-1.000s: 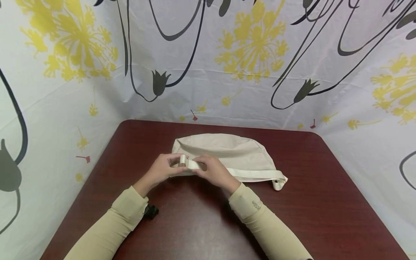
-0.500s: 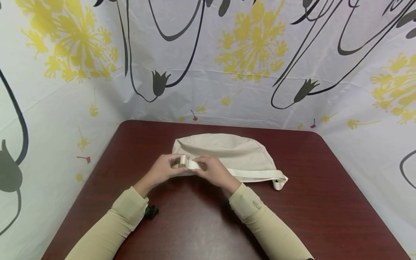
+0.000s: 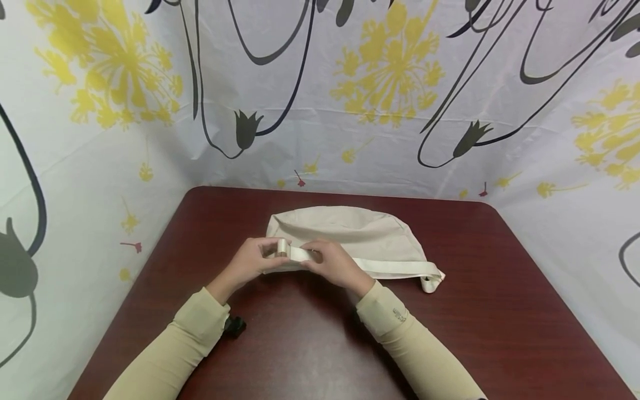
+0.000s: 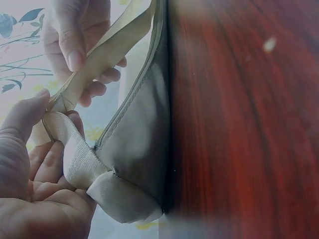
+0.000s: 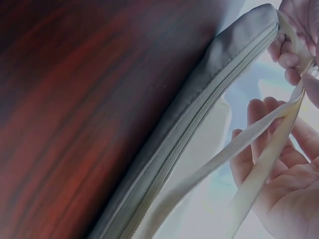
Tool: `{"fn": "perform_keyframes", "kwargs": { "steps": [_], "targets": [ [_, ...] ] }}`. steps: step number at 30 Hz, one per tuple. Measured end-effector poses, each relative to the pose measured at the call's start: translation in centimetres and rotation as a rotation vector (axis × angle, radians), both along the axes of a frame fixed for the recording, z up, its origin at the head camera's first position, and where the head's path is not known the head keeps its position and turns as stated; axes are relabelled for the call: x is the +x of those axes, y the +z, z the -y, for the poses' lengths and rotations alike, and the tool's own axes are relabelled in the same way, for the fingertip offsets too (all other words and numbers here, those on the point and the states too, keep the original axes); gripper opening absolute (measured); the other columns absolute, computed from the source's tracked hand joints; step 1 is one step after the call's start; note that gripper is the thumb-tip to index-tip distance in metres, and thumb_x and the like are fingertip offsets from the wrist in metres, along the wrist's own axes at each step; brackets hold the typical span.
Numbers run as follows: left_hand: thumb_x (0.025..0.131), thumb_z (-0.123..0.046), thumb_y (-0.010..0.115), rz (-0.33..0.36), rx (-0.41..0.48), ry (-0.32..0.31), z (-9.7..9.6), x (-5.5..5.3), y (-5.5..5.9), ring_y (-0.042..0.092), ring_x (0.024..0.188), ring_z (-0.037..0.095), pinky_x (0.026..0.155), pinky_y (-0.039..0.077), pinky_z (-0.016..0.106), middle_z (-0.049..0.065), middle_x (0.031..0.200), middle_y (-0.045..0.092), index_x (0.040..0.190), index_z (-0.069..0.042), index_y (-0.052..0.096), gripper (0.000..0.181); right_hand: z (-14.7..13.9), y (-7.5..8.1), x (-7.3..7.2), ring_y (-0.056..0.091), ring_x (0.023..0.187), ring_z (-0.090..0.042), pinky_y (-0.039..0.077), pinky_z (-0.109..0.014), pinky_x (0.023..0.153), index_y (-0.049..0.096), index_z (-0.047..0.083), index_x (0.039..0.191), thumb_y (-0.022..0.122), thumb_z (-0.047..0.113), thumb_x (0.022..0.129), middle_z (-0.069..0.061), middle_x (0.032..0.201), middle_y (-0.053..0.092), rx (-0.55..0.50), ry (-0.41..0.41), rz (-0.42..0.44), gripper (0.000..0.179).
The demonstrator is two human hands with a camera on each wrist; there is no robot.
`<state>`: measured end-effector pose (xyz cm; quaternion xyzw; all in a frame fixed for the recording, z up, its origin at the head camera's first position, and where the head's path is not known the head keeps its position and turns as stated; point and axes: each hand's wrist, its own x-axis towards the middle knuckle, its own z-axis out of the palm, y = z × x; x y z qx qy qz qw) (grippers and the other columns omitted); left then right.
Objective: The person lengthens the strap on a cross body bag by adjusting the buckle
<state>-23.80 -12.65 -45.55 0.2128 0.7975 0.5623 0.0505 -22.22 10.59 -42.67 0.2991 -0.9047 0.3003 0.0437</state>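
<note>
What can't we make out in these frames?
Bag underside: head view, hidden against the table.
Bag's inside: all views, hidden by its fabric.
Strap where left hand grips it: left wrist view, partly covered by that hand; right wrist view, cut by the right edge.
Dark object: head view, partly behind left sleeve, too dark to identify.
Print on right cuff: head view, too small.

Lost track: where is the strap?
In the head view, the strap runs along the near edge of the bag, from the left hand through the right hand to the right corner.
</note>
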Motion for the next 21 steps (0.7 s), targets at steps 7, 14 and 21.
{"fn": "perform_keyframes", "kwargs": {
  "steps": [7, 14, 21],
  "targets": [
    [0.077, -0.034, 0.081, 0.001, 0.003, -0.006, 0.10, -0.08, -0.09, 0.063, 0.080, 0.017, 0.050, 0.047, 0.026, 0.005, 0.111, 0.070, 0.114, -0.013, 0.071, 0.044, 0.15, -0.17, -0.04, 0.060, 0.089, -0.013, 0.048, -0.031, 0.083, 0.070, 0.008, 0.110, 0.073, 0.018, 0.086, -0.002, 0.102, 0.068, -0.030, 0.009, -0.007, 0.027],
    [0.077, -0.034, 0.081, 0.020, 0.010, -0.016, 0.16, 0.00, -0.13, 0.062, 0.084, 0.018, 0.051, 0.048, 0.026, 0.007, 0.112, 0.069, 0.117, -0.011, 0.069, 0.047, 0.32, -0.37, -0.03, 0.061, 0.093, -0.014, 0.049, -0.033, 0.086, 0.070, 0.007, 0.112, 0.072, 0.017, 0.086, -0.003, 0.104, 0.068, -0.045, 0.009, 0.009, 0.028],
    [0.078, -0.034, 0.081, 0.012, 0.006, -0.016, 0.12, -0.01, -0.16, 0.063, 0.086, 0.018, 0.057, 0.050, 0.027, 0.005, 0.108, 0.070, 0.116, -0.012, 0.069, 0.045, 0.50, -0.39, -0.01, 0.062, 0.095, -0.015, 0.049, -0.034, 0.087, 0.069, 0.006, 0.113, 0.072, 0.017, 0.086, -0.004, 0.105, 0.068, -0.051, 0.015, -0.016, 0.029]
  ]
}}
